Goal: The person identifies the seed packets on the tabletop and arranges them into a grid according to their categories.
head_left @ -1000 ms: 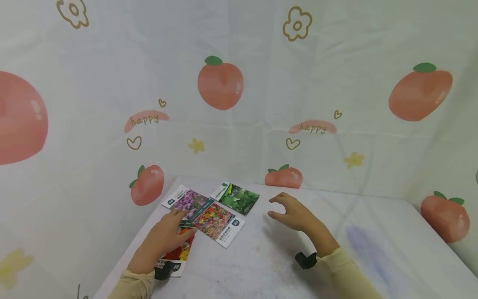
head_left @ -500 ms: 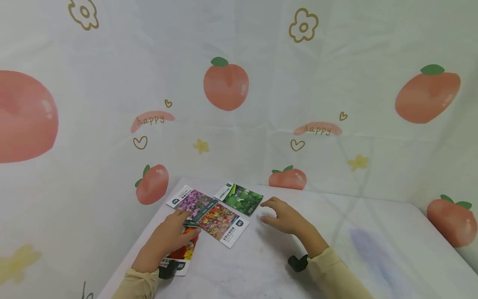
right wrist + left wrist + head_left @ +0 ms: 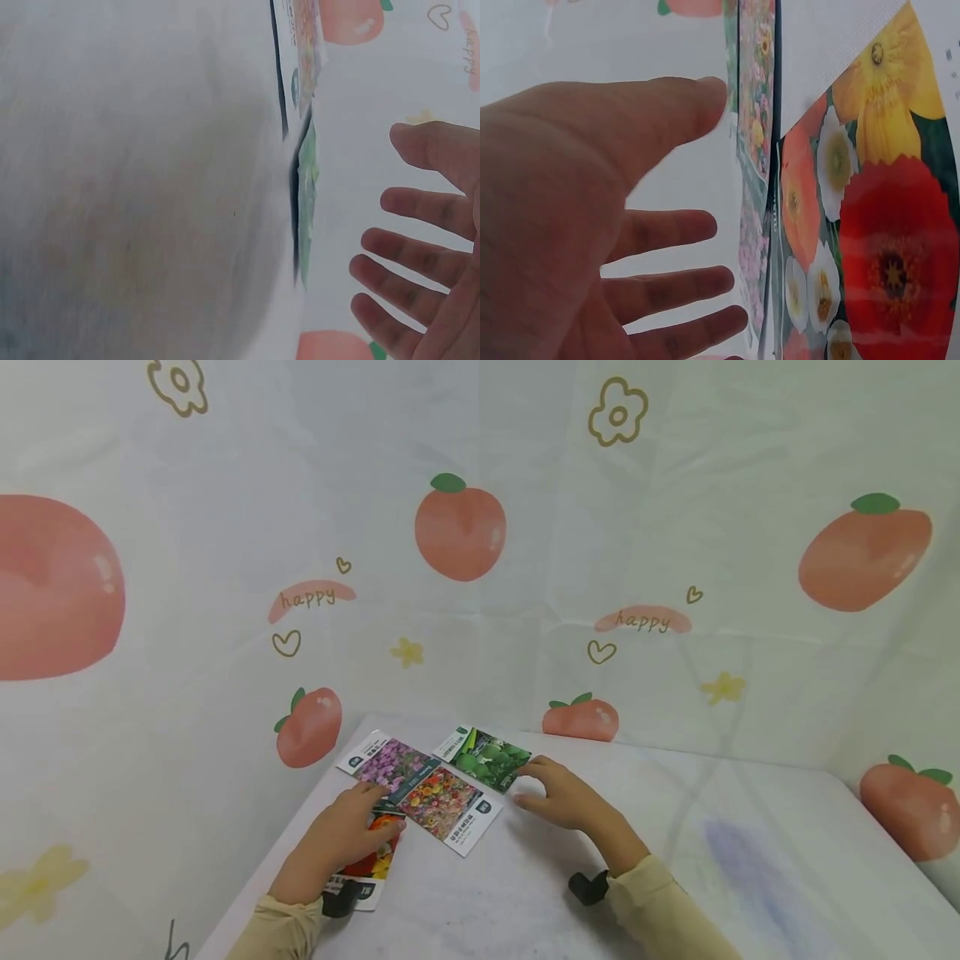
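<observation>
Flat, printed paper packets that look like seed packets lie on the white tabletop. In the head view one shows purple flowers, and beside it lies one with mixed bright flowers. A green packet with round fruit lies behind them. My left hand, fingers spread, hovers over a packet with red and yellow flowers and partly hides it; the left wrist view shows its big red bloom. Loosely bent and holding nothing, my right hand has its fingertips at the green packet's right edge.
A white cloth wall printed with peaches and "happy" rises behind the table. The table has a purple-blue stain on its right. Black wrist mounts, such as the one under the right wrist, hang below my sleeves.
My right hand has moved left, from apart from the packets to the green packet's edge. My left hand stays over the left packets. The whole view has shifted slightly to the right.
</observation>
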A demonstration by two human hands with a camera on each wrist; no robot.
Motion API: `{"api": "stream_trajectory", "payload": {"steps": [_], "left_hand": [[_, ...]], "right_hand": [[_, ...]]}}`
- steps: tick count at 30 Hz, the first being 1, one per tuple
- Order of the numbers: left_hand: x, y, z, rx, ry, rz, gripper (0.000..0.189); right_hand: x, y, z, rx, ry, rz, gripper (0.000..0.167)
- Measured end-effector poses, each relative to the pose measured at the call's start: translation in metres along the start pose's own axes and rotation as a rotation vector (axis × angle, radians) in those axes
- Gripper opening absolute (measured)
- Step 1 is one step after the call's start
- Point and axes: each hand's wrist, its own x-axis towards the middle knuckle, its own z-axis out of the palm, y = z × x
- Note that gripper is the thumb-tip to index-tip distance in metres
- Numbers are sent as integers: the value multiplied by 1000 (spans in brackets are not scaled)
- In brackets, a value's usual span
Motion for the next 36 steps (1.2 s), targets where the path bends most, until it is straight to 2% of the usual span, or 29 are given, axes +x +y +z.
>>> {"api": "stream_trajectory", "payload": {"steps": [7, 20, 36], "left_hand": [[-3, 1, -3, -4, -9, -4, 67], [-3, 0, -2, -38, -23, -14, 67], [-1, -11, 2, -57, -12, -36, 67]], "right_hand": [[8, -5, 7, 17, -30, 26, 47], [19, -18, 12, 102, -67, -61, 46], [24, -27, 20, 145, -81, -82, 46]]}}
